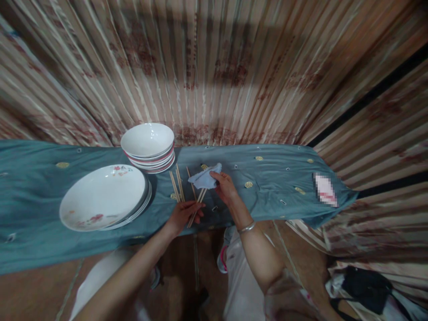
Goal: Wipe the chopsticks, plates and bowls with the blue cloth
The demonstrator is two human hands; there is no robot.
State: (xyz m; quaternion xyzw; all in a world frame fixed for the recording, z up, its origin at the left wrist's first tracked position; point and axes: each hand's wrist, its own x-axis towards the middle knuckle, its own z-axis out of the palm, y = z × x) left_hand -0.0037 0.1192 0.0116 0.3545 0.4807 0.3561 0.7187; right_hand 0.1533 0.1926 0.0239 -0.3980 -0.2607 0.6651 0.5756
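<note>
My left hand grips the lower part of a pair of chopsticks, which slant up and to the right over the table's front edge. A light blue cloth is pinched in my right hand and covers the upper ends of that pair. Just beyond my left hand, several more chopsticks lie on the tablecloth. To their left are a stack of white plates with floral marks and, behind it, a stack of white bowls with red rims.
A green patterned tablecloth covers the long table. At its right end lies a small pixelated pink and white item. Pleated curtains hang behind. A dark bag rests at lower right, beside the floor.
</note>
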